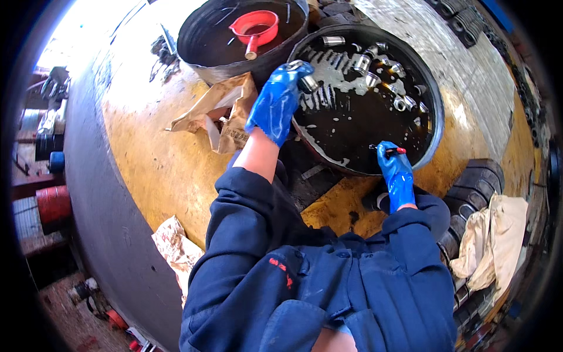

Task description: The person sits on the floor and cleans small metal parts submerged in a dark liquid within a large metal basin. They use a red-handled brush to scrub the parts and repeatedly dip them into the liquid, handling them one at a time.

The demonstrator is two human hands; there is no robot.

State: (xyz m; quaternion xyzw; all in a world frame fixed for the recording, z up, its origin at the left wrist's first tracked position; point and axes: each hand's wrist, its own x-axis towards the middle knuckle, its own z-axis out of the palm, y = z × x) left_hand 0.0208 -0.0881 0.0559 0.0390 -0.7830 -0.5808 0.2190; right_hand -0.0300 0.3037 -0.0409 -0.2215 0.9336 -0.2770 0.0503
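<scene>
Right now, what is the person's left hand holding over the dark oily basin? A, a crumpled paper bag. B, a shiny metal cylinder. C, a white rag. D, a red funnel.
B: the blue-gloved left hand grips a shiny metal cylinder at the rim of the basin, while the red funnel sits in the other tub.

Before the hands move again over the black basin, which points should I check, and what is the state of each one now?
1. Left hand grips a metal cylinder: ok.
2. Right hand holds a red-tipped tool at the basin rim: ok.
3. Both hands gloved: ok.
4. Other metal parts lie in the dark liquid, apart from both hands: ok.
5. Firmness of the left grip: cannot tell.
</scene>
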